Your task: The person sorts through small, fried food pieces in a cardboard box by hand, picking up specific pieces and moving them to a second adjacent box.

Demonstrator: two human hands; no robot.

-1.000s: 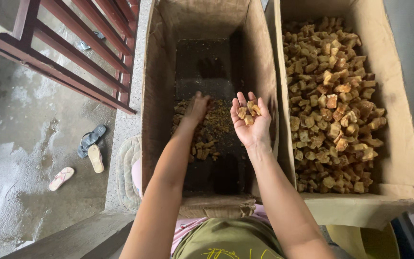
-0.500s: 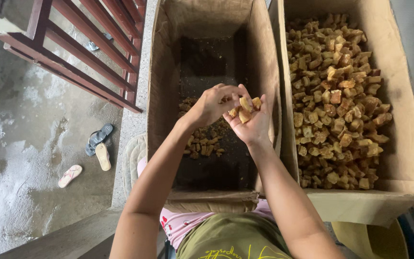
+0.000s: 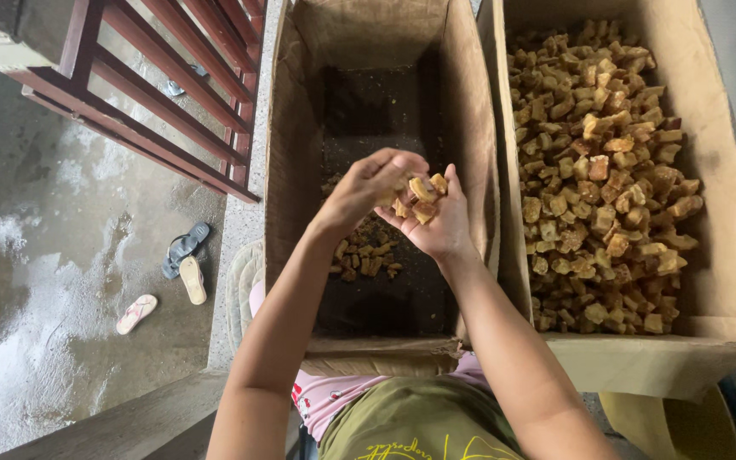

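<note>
My right hand [image 3: 438,223] is cupped palm-up over the left cardboard box [image 3: 287,170], holding several yellowish-brown chunks [image 3: 419,194]. My left hand [image 3: 370,186] reaches over it, fingertips touching the chunks in that palm. Beneath the hands, a small heap of the same chunks [image 3: 366,254] lies on the dark floor of the left box. The right cardboard box [image 3: 730,281] is filled with a deep layer of chunks [image 3: 606,179].
A dark red wooden railing [image 3: 155,111] runs at the upper left. Below it on wet concrete lie dark sandals [image 3: 182,247] and pale flip-flops [image 3: 136,313]. A yellow tub rim [image 3: 683,426] shows at the bottom right. My knees sit against the boxes.
My left hand has risen from the heap in the left box and joined my right palm. Both hands have moved slightly up and to the left together.
</note>
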